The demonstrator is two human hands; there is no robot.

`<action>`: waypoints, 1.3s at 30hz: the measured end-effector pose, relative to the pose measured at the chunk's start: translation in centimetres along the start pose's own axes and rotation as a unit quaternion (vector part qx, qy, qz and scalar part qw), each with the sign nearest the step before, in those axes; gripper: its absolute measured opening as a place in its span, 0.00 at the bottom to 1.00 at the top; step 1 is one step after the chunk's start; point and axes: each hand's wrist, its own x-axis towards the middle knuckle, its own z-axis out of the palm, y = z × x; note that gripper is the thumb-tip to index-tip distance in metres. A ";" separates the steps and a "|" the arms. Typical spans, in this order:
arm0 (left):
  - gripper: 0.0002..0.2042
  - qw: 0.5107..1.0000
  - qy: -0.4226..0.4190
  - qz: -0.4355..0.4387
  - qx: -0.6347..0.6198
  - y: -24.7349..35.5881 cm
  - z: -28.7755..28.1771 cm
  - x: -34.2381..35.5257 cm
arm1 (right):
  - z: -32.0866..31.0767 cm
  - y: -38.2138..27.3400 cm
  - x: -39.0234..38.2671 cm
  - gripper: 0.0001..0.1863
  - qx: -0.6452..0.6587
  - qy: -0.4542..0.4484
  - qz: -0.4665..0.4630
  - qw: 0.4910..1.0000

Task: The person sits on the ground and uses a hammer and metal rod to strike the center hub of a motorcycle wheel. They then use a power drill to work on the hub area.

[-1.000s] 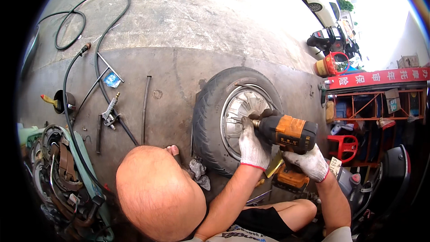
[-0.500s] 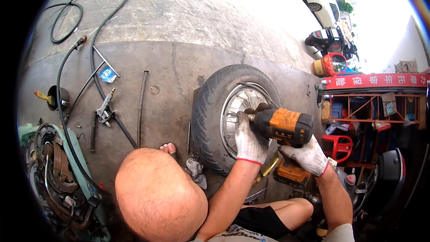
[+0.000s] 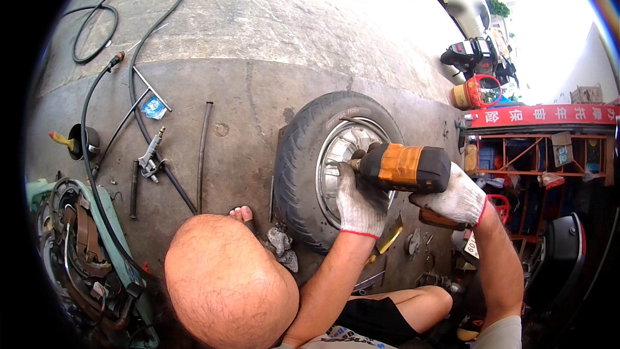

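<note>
A black and orange cordless impact wrench lies almost level over a wheel with a black tyre and a silver spoked rim. My right hand, in a white knit glove, is closed round the wrench's handle. The battery end of the tool shows below that hand, partly hidden. My left hand, gloved with dark, dirty fingers, is closed about the nose of the wrench at the hub. The wrench's tip and whatever it meets on the hub are hidden by the fingers.
To the left lie an air blow gun, a black hose, a metal bar and a pot with a brush. Greenish scooter parts stand at lower left. A red-framed rack and a black top box are on the right.
The wrench has swung flatter, its rear and my right hand moving slightly right and up. The battery is now less visible. My left hand stays at the wrench's nose.
</note>
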 end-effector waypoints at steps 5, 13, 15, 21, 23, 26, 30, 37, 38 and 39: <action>0.25 0.999 0.036 0.004 0.003 -0.2 0.2 -0.2 | -2.4 -0.1 2.1 0.15 -0.009 -0.059 0.000 0.998; 0.28 0.999 0.027 0.001 0.020 0.0 0.5 0.4 | -1.7 1.8 3.0 0.19 -0.115 -0.049 -0.110 0.986; 0.29 0.999 0.035 -0.004 0.017 0.0 0.5 0.5 | -1.7 1.3 3.0 0.20 -0.065 -0.056 -0.059 0.995; 0.31 0.999 0.025 -0.004 0.034 -0.1 0.4 0.6 | -1.9 1.0 3.1 0.20 -0.062 -0.069 -0.042 0.995; 0.27 0.999 0.034 -0.001 0.020 -0.1 0.5 0.5 | -1.9 1.0 3.0 0.20 -0.056 -0.063 -0.044 0.995; 0.25 1.000 0.030 -0.001 0.011 0.0 0.7 0.5 | -1.6 1.4 2.9 0.20 -0.045 -0.045 -0.074 0.995; 0.31 0.998 0.053 -0.007 0.038 0.0 1.0 0.3 | -1.8 1.6 3.0 0.20 -0.060 -0.069 -0.067 0.994; 0.25 0.999 0.035 0.011 0.008 0.0 0.6 0.5 | -1.6 2.2 2.8 0.19 -0.064 -0.073 -0.058 0.994; 0.24 0.999 0.028 0.013 0.010 0.0 0.5 0.5 | -1.6 2.1 2.9 0.18 -0.094 -0.077 -0.065 0.990; 0.23 1.000 0.021 0.014 0.011 0.1 0.4 0.5 | -1.7 1.9 3.0 0.18 -0.125 -0.081 -0.072 0.986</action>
